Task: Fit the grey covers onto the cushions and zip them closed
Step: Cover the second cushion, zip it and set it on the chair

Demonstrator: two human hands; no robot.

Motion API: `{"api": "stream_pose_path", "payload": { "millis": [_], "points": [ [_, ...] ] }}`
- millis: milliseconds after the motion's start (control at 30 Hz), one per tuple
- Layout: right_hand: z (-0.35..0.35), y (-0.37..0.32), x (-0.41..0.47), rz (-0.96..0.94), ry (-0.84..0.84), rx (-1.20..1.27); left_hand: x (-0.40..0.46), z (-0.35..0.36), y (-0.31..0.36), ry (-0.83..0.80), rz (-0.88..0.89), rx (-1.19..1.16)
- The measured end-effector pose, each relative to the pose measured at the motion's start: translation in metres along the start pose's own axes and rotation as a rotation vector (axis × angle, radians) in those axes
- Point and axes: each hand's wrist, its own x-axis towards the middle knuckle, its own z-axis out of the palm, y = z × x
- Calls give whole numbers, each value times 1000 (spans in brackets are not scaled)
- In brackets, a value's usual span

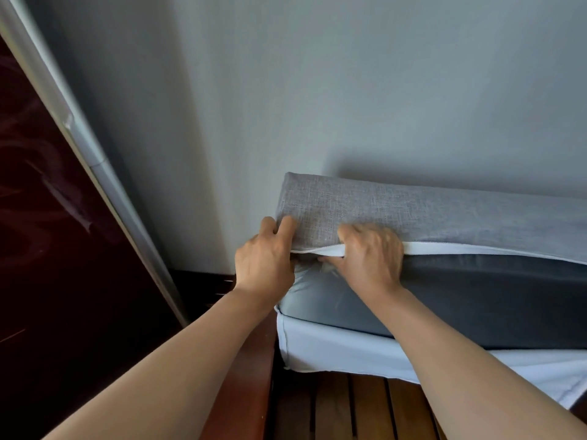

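Note:
A long cushion with a dark blue-grey inner casing stands on its edge against the wall. A grey woven cover is pulled over its top side, and the cover's white zip edge lies open along the side facing me. My left hand grips the cover's left corner, thumb and fingers curled on the fabric. My right hand pinches the white zip edge close beside it, fingers curled over the cover's rim. The cover's lower white edge hangs below the cushion.
The cushion rests on a brown slatted wooden bench with a reddish wooden armrest at its left. A pale grey wall is right behind. A dark door or panel with a light frame stands at the left.

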Motion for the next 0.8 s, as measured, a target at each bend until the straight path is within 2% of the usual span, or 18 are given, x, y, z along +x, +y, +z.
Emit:
{"api": "stream_pose_path", "payload": {
  "millis": [100,300,500,633,800],
  "points": [
    [8,-3,-1,32,49,-13,12,3,7,-3,-77,-44],
    [11,2,-2,-27,85,9,25,7,7,33,-72,-20],
    [-8,45,-9,-45,54,-25,25,15,13,251,133,157],
    [-26,106,-26,97,32,-77,23,24,65,154,316,99],
    [-41,188,-52,224,46,-143,25,38,164,63,381,40]
  ]
}}
